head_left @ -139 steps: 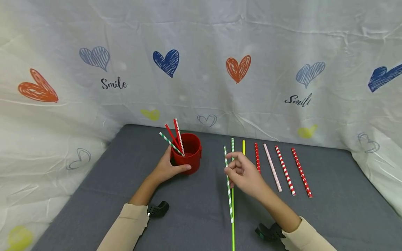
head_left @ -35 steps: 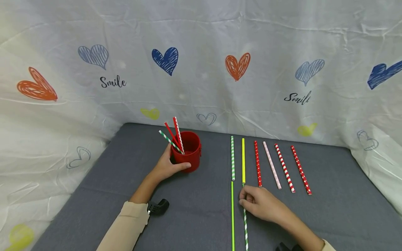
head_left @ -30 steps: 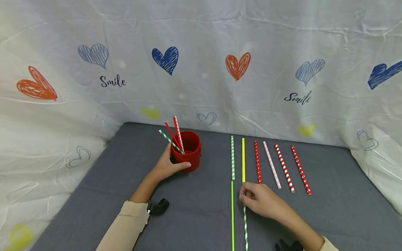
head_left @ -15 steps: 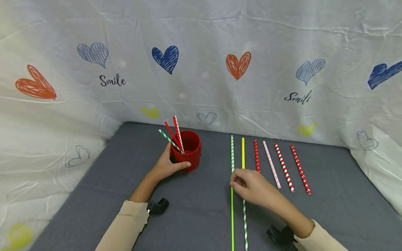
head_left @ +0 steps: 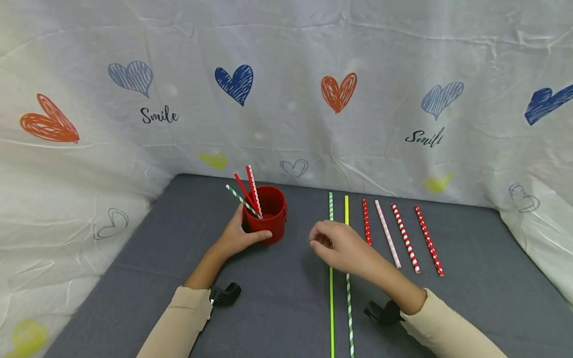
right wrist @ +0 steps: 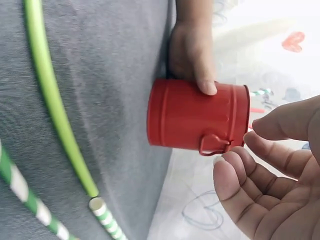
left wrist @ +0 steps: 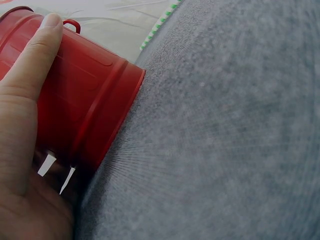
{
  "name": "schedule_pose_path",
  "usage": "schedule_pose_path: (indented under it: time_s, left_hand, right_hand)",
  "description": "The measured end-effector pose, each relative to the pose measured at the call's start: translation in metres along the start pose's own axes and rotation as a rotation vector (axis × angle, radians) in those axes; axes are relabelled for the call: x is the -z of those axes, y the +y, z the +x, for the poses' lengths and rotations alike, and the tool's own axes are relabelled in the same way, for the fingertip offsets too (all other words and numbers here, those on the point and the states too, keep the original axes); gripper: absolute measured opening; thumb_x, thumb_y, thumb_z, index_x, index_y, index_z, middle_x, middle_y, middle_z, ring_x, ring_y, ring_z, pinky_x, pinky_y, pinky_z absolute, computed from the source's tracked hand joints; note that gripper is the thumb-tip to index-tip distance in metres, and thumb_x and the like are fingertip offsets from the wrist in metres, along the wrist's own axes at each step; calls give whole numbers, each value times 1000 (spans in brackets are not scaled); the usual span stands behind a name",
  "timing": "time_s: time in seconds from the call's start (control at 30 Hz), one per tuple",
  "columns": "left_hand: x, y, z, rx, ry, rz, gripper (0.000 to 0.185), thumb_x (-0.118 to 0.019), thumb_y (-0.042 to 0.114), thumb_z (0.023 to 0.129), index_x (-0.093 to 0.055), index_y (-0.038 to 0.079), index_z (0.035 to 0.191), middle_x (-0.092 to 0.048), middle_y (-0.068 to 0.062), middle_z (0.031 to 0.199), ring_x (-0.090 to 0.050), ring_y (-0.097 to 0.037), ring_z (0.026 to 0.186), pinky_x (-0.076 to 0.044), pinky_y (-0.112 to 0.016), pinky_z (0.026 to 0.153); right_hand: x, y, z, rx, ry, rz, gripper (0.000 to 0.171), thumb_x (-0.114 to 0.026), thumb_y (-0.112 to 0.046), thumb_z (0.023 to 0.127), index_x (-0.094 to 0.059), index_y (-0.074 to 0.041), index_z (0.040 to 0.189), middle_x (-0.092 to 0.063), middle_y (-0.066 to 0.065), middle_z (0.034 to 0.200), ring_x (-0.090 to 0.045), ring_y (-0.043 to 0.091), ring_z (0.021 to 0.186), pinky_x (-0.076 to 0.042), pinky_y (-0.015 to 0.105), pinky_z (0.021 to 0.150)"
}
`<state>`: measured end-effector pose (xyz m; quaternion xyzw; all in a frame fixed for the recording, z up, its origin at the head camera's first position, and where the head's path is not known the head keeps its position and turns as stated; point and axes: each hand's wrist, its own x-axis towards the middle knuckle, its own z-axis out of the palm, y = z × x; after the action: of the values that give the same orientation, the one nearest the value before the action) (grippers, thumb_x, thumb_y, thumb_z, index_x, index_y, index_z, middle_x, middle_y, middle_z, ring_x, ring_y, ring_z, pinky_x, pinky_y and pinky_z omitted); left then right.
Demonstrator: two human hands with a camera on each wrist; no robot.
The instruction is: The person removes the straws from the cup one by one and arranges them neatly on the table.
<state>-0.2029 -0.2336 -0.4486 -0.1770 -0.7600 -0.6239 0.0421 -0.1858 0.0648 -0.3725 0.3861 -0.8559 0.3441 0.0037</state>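
Red tin cup (head_left: 267, 220) holding three straws (head_left: 247, 193), left hand (head_left: 236, 237) grip curled round it, right hand (head_left: 337, 244) loose, empty.

You see a white backdrop cloth (head_left: 286, 99) printed with hearts and the word "Smile" rising behind the grey table (head_left: 483, 278). Far right on the table, four straws lie side by side: a red dotted straw (head_left: 366, 221), a pink straw (head_left: 387, 239), a red-and-white striped straw (head_left: 405, 237), and another red dotted straw (head_left: 429, 242).
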Motion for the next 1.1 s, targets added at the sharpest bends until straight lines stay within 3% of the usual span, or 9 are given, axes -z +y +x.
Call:
schedule_pose_path:
  time_s: [0.27,0.47,0.77,1.1]
  left_hand:
    - [3,-25,2,1,19,39,95,-86,9,79,-27,17,154,-46,-6,146,-45,-26,129,-48,-43,98]
    - [3,-26,1,-23,9,18,94,-86,8,79,-29,21,153,-46,-3,145,-46,-25,128,-47,-45,99]
    - [3,-27,-1,30,12,57,92,-86,16,81,-28,25,153,-45,1,144,-48,-22,126,-47,-46,99]
    - [2,-26,4,16,2,41,90,-85,13,82,-29,22,152,-48,0,142,-51,-21,125,-45,-43,102]
  right_hand:
    - [2,-9,27,43,39,37,10,-65,-1,89,-66,-11,89,-60,-7,83,-56,9,73,-53,31,67]
    - [2,-19,48,104,85,22,7,-63,-3,92,-68,-7,93,-64,-4,88,-56,9,76,-54,34,69]
    - [-6,-31,75,226,158,-59,11,-65,2,92,-71,-4,98,-67,3,96,-58,14,80,-51,25,71]
    - [-18,-38,100,232,96,-118,11,-65,3,90,-73,-4,95,-69,4,91,-61,14,79,-51,23,71]
